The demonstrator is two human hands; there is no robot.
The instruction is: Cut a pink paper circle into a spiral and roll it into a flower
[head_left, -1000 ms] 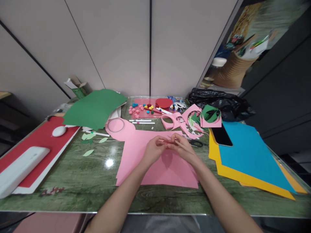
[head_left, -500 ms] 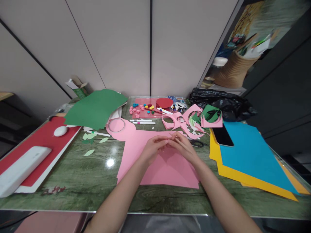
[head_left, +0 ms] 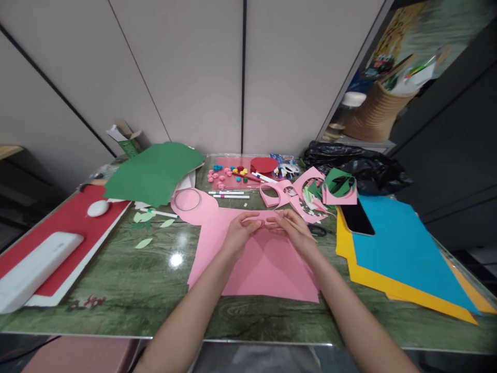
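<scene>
Sm. pink curl (head_left: 262, 223) betw. L hand (head_left: 239, 234) & R hand (head_left: 295, 233), nearer L; L pinch: can't tell. R gripping slim stick (head_left: 302, 229), slanted.

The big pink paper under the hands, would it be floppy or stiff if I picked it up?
The pink paper would probably be light and a bit floppy, since it looks thin and wide. Its uneven edges suggest more than one sheet, so the layers might slide apart. The table looks shiny, so a push would likely make it slip.
</scene>
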